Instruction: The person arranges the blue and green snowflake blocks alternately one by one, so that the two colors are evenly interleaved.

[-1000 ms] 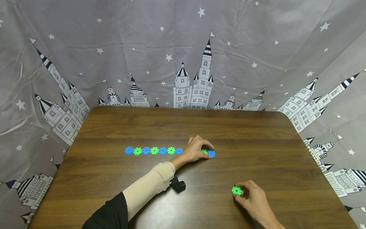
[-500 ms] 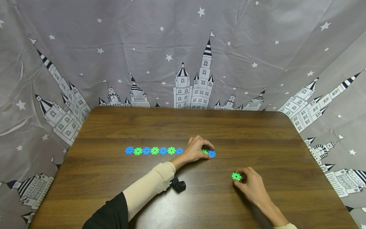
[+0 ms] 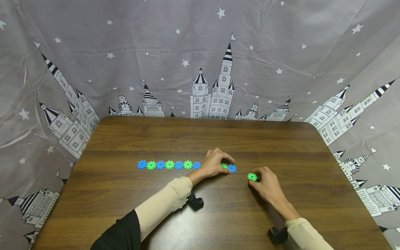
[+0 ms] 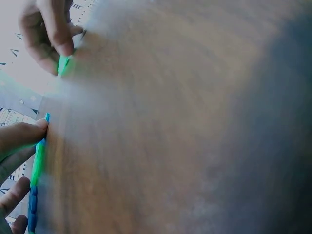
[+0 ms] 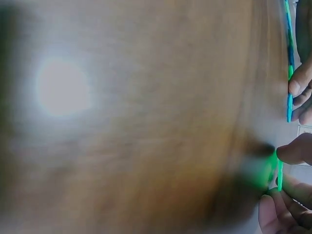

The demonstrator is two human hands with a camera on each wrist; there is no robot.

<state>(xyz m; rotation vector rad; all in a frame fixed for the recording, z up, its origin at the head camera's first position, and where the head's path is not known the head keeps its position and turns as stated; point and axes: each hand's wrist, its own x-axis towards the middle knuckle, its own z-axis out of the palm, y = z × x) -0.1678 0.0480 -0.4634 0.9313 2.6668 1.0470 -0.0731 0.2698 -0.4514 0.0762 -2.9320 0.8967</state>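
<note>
A row of flat notched discs, blue and green in turn, lies across the table; a green disc (image 3: 169, 164) sits in its left half. My left hand (image 3: 214, 164) covers part of the row and pinches the blue end disc (image 3: 232, 168) between thumb and forefinger. In the left wrist view, the thumb of my left hand (image 4: 17, 139) touches that disc's edge. To the right, my right hand (image 3: 268, 184) pinches a separate green disc (image 3: 252, 176) by its edges. The right wrist view shows this green disc (image 5: 280, 174) edge-on, a short gap from the row's end.
The brown wooden table (image 3: 125, 215) has rounded far corners. Behind and beside it hangs a grey curtain (image 3: 156, 45) printed with castles and stars. Black wrist cameras (image 3: 195, 202) sit under both forearms, close above the tabletop.
My right hand has carried the green disc away from me and slightly left, closer to the row's right end. My left hand and the row have stayed in place.
</note>
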